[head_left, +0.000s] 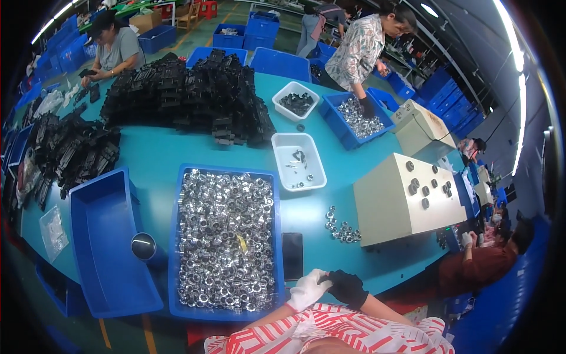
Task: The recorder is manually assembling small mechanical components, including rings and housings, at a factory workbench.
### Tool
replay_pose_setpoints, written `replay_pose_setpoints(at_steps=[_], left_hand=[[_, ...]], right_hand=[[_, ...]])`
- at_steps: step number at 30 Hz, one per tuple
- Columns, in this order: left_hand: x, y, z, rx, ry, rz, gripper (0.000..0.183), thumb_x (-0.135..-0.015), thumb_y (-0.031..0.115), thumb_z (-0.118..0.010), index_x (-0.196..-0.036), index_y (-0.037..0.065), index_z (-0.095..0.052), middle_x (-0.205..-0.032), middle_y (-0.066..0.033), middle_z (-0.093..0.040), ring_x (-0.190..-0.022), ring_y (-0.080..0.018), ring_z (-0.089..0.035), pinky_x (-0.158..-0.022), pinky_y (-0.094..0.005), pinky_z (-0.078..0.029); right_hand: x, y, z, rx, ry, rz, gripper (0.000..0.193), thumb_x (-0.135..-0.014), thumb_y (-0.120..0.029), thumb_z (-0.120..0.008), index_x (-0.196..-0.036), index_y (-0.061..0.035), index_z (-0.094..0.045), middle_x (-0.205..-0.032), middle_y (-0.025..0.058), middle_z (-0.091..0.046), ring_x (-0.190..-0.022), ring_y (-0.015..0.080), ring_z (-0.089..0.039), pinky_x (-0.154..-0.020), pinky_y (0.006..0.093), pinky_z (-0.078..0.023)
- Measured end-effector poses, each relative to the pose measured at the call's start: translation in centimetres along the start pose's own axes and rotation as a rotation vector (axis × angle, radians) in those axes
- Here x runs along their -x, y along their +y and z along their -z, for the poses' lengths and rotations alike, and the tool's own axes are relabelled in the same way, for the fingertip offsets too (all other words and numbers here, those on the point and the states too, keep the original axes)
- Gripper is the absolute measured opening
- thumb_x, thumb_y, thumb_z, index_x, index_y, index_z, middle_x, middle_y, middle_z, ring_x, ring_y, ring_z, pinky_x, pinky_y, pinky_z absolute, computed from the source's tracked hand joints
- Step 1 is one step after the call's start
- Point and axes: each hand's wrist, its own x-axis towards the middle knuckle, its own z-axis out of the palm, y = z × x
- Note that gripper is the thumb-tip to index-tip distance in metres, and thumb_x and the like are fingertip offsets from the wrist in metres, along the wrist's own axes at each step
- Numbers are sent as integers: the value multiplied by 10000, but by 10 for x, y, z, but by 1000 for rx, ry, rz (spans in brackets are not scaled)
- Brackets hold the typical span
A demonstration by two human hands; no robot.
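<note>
My left hand, in a white glove, and my right hand, in a black glove, meet at the table's near edge. Their fingers are closed and touch each other. Whatever lies between them, if anything, is hidden. Just beyond my left hand is a dark phone lying flat. To the left, a blue bin is full of small shiny metal rings, with a yellow scrap on top. A loose group of metal rings lies on the table beyond my right hand.
A beige box with dark round pieces on it stands at right. White trays hold small parts. Black plastic parts are heaped at the back. A blue bin with a dark cup at its edge is left. Co-workers sit and stand around.
</note>
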Motion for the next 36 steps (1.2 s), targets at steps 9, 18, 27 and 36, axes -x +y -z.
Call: replay_pose_setpoints(at_steps=[9,18,27,36], left_hand=[[-9,-16,-5,235,-68,25,355,-822,162,-654,-1127,10,-556,-994,-79,-638,-880,-121,-595,-795,-245,-461],[-21,-38,-8,430,74,-16,385,-830,112,-643,-1157,-40,-508,-993,-98,-640,-843,-136,-620,-742,-245,-480],[-31,-52,-4,645,-79,58,312,-842,41,-618,-1130,-23,-516,-834,-25,-605,-697,-62,-551,-605,-181,-437],[-25,-37,-7,436,30,78,339,-834,74,-630,-1152,5,-537,-834,-29,-633,-665,-50,-531,-593,-196,-417]], right_hand=[[-5,0,-2,63,-85,-126,300,-710,-243,-709,-975,-168,-589,-821,46,-596,-717,244,-622,-589,363,-485],[-15,5,-5,-149,-6,-167,329,-731,-204,-703,-1025,-159,-561,-916,41,-595,-783,252,-623,-606,369,-490],[-16,12,-30,-108,-14,-147,403,-752,-219,-695,-1125,-172,-552,-962,43,-623,-832,244,-632,-636,359,-505],[-16,11,-29,-141,0,-122,302,-781,-249,-640,-1064,-148,-618,-957,63,-643,-837,234,-638,-695,327,-509]])
